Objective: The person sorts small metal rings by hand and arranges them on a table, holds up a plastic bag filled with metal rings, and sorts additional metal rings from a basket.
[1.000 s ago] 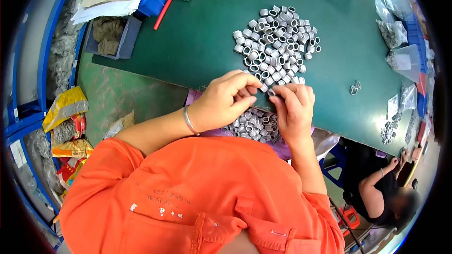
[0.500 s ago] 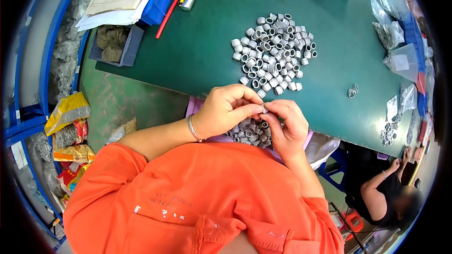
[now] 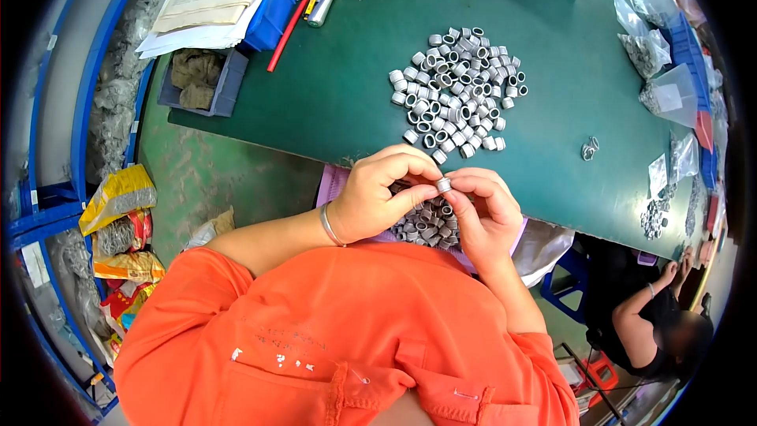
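Observation:
Between the fingertips of both hands is one small grey metal ring [image 3: 443, 184], ridged on the outside. My left hand [image 3: 377, 193] pinches it from the left, and a silver bangle circles that wrist. From the right, my right hand [image 3: 482, 203] grips the same ring with thumb and forefinger. Under my hands, a purple basket [image 3: 334, 181] holds a heap of similar metal rings [image 3: 426, 225], partly hidden by my fingers. Just beyond, on the green table, lies a spread pile of the same rings [image 3: 457, 91].
A pair of loose rings [image 3: 590, 148] lies on the green table [image 3: 331, 95] to the right. Pens [image 3: 292, 28], a blue bin [image 3: 276, 4] and a grey box with cloth [image 3: 225, 91] are at the left. A co-worker [image 3: 643, 315] sits at the right; plastic bags [image 3: 670, 95] line that edge.
The ring between my fingertips has turned, so its ridged side now shows more plainly. My hands stay together over the basket, and the view has shifted slightly.

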Demonstrator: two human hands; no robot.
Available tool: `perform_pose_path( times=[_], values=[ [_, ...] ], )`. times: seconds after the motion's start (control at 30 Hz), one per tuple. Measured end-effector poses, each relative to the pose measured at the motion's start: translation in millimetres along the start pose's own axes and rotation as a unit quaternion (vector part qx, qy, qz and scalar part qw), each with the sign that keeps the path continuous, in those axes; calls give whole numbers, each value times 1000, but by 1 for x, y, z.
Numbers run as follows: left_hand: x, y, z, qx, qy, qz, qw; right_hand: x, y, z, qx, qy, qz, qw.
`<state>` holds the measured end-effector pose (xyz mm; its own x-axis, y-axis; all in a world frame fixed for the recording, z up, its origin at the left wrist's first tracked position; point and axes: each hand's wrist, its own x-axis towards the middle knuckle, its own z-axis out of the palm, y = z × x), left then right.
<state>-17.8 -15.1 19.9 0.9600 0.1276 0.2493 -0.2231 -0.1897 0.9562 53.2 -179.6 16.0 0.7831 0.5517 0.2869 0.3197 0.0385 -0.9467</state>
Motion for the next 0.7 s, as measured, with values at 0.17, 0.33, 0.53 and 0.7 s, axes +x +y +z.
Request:
perform_pose_path(
  times=[0.17,0.33,0.53,0.7],
  values=[
    [-5,2,1,-103,-12,-78,992,-6,2,4,47,44,0,998],
    [-8,-4,4,-77,15,-31,996,-7,-3,7,95,29,9,995],
    [-7,-1,0,3,14,17,1000,-10,4,5,100,11,5,995],
    [-7,-2,0,6,31,18,999,-8,0,5,88,1,62,994]
  ],
)
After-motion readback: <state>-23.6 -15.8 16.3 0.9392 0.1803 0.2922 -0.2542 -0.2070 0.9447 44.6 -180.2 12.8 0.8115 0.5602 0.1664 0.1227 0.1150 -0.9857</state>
